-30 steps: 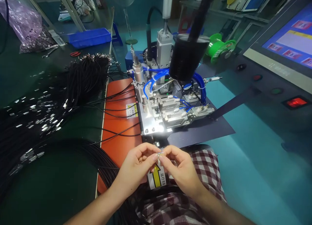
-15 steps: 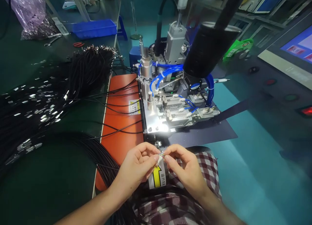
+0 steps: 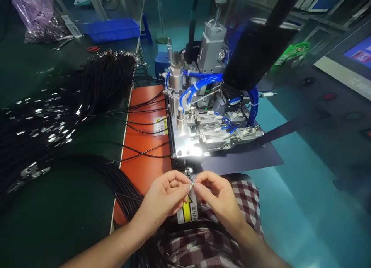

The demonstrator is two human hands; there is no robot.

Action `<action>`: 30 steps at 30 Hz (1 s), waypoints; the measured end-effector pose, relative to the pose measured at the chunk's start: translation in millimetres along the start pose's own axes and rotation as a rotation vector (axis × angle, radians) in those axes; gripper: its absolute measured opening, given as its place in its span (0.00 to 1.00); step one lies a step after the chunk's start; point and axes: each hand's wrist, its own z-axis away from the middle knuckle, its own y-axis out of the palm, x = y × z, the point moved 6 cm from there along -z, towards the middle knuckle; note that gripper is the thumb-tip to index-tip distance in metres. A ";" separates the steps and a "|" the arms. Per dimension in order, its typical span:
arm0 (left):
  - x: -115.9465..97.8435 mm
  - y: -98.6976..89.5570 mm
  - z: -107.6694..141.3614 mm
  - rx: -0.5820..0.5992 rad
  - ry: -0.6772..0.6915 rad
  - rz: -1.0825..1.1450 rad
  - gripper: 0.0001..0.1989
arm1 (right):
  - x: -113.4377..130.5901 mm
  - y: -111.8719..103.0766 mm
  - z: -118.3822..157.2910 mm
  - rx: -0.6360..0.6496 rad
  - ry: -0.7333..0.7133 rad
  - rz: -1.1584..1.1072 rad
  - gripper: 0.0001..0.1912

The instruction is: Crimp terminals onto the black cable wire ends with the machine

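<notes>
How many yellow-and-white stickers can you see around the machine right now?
2: a warning sticker on the orange panel, left of the machine, and a yellow-arrow sticker partly covered by the left hand. Others may be hidden from this view.

machine (image 3: 216, 138) blocking ahead, black cables (image 3: 126, 192) crowding left, open room over floor (image 3: 292, 210) at right

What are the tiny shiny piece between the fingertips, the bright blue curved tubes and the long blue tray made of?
The tiny shiny piece: perhaps metal, since it glints; too small to be sure.
The bright blue curved tubes: probably glossy plastic, with shiny highlights.
The long blue tray: likely plastic, fairly dull, with one even colour.
</notes>
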 end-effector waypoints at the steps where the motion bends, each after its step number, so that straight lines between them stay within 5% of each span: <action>1: -0.2 0.1 0.2 0.002 0.005 -0.004 0.08 | -0.4 0.3 0.0 -0.003 0.003 -0.004 0.07; 30: 2.6 7.8 7.3 0.098 0.098 -0.063 0.05 | 0.9 5.4 2.1 -0.030 0.002 0.039 0.05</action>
